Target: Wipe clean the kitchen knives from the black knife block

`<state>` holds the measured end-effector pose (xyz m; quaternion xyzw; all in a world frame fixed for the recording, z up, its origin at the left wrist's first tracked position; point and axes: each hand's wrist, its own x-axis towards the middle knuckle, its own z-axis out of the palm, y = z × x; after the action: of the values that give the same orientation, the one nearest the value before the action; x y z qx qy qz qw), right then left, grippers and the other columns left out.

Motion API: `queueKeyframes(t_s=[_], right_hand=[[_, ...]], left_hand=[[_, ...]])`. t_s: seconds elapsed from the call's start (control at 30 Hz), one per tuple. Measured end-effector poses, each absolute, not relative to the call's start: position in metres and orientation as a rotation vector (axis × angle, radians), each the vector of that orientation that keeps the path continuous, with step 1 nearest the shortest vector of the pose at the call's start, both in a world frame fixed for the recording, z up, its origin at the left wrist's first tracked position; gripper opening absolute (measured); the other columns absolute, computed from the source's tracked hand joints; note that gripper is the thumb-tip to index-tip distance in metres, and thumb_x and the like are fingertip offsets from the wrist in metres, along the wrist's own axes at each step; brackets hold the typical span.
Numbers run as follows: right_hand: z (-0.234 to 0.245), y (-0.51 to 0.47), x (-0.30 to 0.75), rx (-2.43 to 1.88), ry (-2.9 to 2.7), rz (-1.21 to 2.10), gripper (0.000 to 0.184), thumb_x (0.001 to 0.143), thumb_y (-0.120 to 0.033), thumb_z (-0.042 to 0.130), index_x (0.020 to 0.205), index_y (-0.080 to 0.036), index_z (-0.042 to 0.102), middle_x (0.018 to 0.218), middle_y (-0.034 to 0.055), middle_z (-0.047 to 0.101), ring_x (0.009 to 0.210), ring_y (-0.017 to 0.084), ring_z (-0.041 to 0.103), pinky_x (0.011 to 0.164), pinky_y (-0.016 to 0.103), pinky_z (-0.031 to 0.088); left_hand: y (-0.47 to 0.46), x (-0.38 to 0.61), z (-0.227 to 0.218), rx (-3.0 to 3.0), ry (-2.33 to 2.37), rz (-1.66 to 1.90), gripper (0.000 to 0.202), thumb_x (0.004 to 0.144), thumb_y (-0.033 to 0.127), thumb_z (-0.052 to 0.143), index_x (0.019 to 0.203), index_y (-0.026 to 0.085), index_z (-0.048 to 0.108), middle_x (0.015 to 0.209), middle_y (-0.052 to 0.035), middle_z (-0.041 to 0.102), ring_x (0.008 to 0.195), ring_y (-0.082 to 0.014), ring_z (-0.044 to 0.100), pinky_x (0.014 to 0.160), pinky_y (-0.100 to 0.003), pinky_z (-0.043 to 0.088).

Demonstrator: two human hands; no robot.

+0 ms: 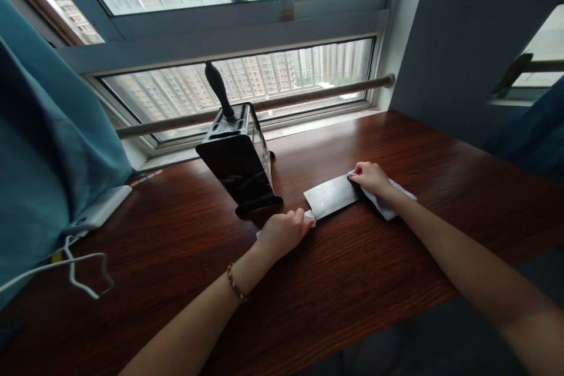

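A cleaver (332, 197) with a broad, shiny rectangular blade points to the right, low over the wooden table. My left hand (284, 232) is closed round its handle, which shows white at both ends of my fist. At the far end of the blade, my right hand (372, 177) pinches a white cloth (388, 202) against the metal. Part of the cloth trails out to the right beneath my wrist. The blade's tip is hidden by the cloth and my fingers.
Behind my left hand stands a black knife block (240, 170) with one dark-handled tool (219, 88) upright in it. A white power strip (99, 210) with white cables (83, 264) lies at the left by the blue curtain (53, 123). A window rail (317, 96) runs behind the table (185, 264).
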<state>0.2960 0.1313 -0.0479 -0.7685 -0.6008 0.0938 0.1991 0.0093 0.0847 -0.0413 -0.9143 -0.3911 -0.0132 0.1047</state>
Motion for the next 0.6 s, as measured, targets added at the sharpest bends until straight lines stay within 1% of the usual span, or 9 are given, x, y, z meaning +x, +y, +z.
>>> queueKeyframes(t_s=[0.6], right_hand=[[-0.0473, 0.1311, 0.295, -2.14, -1.687, 0.254, 0.022, 0.071, -0.041, 0.056, 0.074, -0.02, 0.061, 0.079, 0.0064, 0.065, 0.074, 0.017, 0.057, 0.062, 0.025, 0.037]], left_hand=[[0.0854, 0.0092, -0.0419, -2.702, -1.186, -0.043, 0.042, 0.092, 0.045, 0.023, 0.082, 0.016, 0.052, 0.069, -0.0069, 0.06, 0.057, -0.0193, 0.06, 0.046, -0.025, 0.034]])
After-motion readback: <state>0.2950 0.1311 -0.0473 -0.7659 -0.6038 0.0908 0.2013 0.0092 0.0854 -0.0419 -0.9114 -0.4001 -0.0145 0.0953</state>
